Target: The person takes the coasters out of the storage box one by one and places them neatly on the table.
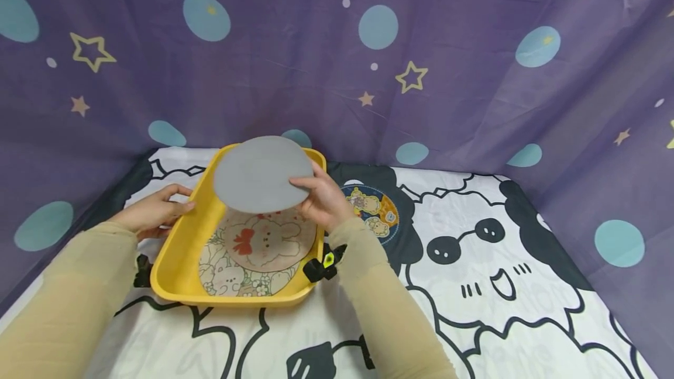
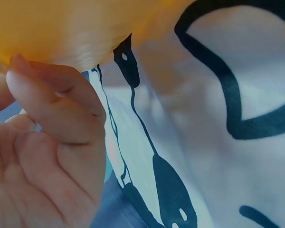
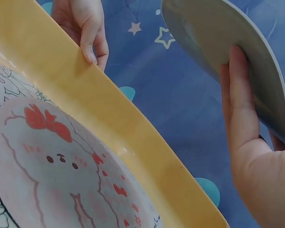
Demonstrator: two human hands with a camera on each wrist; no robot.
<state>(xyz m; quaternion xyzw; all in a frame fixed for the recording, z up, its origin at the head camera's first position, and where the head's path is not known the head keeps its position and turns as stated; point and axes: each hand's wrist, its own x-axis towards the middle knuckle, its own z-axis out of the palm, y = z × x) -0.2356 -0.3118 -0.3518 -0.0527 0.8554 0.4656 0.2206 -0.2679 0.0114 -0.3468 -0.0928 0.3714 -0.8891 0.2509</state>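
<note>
My left hand [image 1: 155,212] pinches the left rim of a yellow tray [image 1: 181,276] between thumb and fingers. Over the tray's far part, my right hand [image 1: 326,200] holds a thin round mat [image 1: 258,174] by its right edge, tilted, with its plain grey face towards the head camera. Inside the tray lies a pink round mat with a bunny and red bow [image 3: 61,156]. It overlaps another round mat [image 1: 229,279] with line-drawn animals and flowers. The grey mat hides part of the tray's far end in the head view.
A dark blue round mat [image 1: 389,209] with cartoon figures lies right of the tray, partly behind my right hand. Under everything is a white cloth [image 1: 474,332] with black cartoon sheep. A purple curtain [image 1: 316,110] with stars hangs behind and along the sides.
</note>
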